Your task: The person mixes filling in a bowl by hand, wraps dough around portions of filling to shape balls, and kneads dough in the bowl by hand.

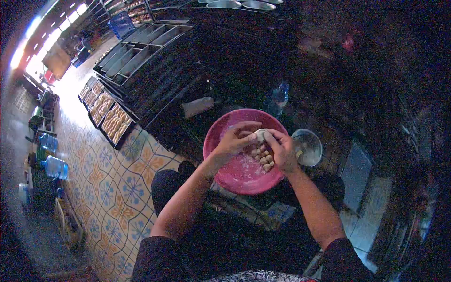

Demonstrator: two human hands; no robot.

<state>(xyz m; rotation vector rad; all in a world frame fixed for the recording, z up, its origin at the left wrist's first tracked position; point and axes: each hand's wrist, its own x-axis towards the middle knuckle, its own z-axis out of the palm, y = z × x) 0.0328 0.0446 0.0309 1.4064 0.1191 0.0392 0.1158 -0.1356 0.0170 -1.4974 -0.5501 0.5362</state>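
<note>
Over the pink bowl [225, 136] of dough balls [264, 157], both hands pinch a dough piece [260, 135].

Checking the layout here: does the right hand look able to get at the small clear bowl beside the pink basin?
Probably yes. The right hand is over the pink basin, and the clear bowl sits just beyond it with nothing between; but both hands hold dough.

Surroundings: bakery floor w/ patterned tiles [117, 188].
Trays of pale rolls [110, 120] lie on floor at left; empty loaf tins [136, 51] beyond; plastic bottle [279, 97] and clear bowl [307, 146] nr centre; water jugs [52, 155] far left.
</note>
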